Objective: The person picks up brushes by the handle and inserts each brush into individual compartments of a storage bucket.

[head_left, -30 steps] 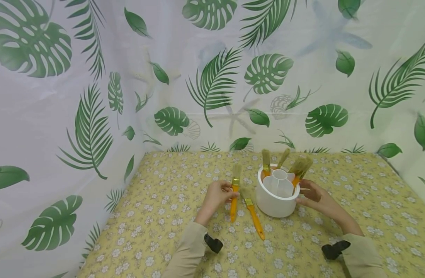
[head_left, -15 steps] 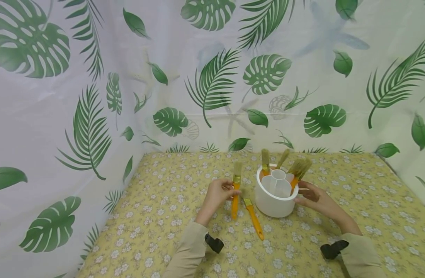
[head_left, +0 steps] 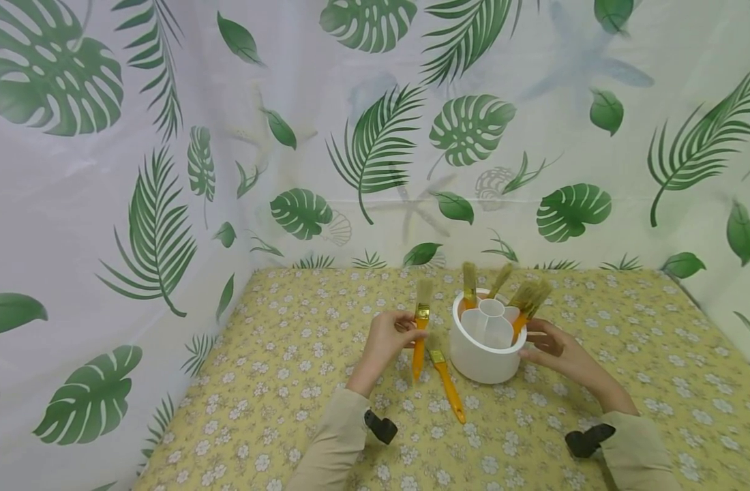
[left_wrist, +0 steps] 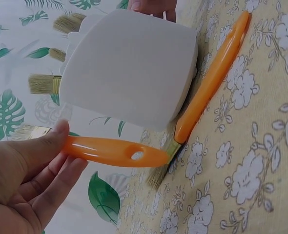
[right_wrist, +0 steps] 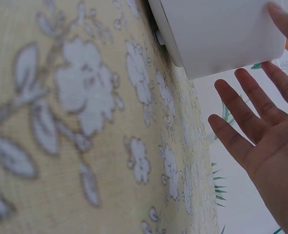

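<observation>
My left hand (head_left: 387, 342) pinches a paintbrush (head_left: 419, 351) by its orange handle, bristles up, just above the table left of a round white caddy (head_left: 482, 363). In the left wrist view the thumb and fingers grip the handle (left_wrist: 112, 150) near its metal band. A second orange-handled paintbrush (head_left: 451, 393) lies on the cloth in front of the caddy. Several paintbrushes (head_left: 469, 281) stand bristles-up in the caddy's compartments. My right hand (head_left: 562, 354) is at the caddy's right side; the right wrist view shows its fingers (right_wrist: 239, 109) extended and spread, the thumb against the white wall.
A yellow floral cloth (head_left: 277, 409) covers the table. White curtains with green leaf prints (head_left: 375, 150) hang behind it and along the left side. A black strap with a small device (head_left: 380, 428) sits on each wrist.
My left hand has raised the paintbrush slightly and brought it a little right, nearer the caddy. The right hand, the caddy and the lying brush stay in place.
</observation>
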The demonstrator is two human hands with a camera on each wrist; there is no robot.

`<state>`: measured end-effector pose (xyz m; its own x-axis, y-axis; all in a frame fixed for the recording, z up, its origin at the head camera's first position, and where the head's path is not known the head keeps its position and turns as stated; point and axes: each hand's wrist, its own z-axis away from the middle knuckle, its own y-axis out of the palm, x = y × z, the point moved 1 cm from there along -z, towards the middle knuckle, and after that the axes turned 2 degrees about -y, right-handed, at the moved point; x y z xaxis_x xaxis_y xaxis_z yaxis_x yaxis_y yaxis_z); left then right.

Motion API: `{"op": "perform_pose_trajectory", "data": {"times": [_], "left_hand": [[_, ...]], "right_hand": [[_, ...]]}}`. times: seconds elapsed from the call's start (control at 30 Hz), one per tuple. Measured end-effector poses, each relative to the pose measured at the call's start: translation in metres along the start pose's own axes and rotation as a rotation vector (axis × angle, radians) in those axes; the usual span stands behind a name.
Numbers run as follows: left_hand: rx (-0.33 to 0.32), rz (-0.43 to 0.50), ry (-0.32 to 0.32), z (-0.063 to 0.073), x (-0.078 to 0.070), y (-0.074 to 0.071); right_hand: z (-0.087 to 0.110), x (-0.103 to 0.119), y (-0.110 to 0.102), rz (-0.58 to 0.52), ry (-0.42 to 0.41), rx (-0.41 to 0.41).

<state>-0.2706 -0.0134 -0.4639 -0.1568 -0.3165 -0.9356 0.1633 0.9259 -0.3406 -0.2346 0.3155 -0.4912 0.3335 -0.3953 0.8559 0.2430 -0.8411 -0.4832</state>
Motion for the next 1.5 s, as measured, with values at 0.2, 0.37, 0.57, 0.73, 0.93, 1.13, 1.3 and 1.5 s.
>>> {"op": "perform_pose_trajectory", "data": {"times": [0.2,0.37,0.57,0.73,0.93,1.13,1.3,1.5], "left_hand": [[-0.018,0.009,0.021,0.0,-0.003,0.001],[-0.03,0.008,0.028,0.0,-0.006,0.001],[-0.038,0.011,0.036,-0.001,-0.009,0.003],[-0.044,0.004,0.049,-0.002,-0.01,0.004],[-0.044,0.019,0.078,-0.003,-0.012,0.005],[-0.049,0.02,0.091,-0.004,-0.014,0.005],[-0.055,-0.012,0.098,-0.005,-0.015,0.005],[-0.067,-0.036,0.115,-0.006,-0.02,0.005]], "right_hand": [[0.0,0.0,-0.001,0.0,-0.001,-0.003],[-0.001,-0.001,-0.001,0.018,0.002,-0.015],[-0.001,-0.001,-0.001,0.011,0.018,-0.012],[-0.001,0.001,-0.001,-0.006,0.016,-0.009],[-0.001,0.003,0.0,-0.003,0.02,-0.013],[-0.001,0.004,0.0,-0.008,0.035,-0.006],[-0.001,0.004,0.0,-0.007,0.02,-0.005],[-0.001,0.006,0.001,-0.019,0.003,-0.011]]}}
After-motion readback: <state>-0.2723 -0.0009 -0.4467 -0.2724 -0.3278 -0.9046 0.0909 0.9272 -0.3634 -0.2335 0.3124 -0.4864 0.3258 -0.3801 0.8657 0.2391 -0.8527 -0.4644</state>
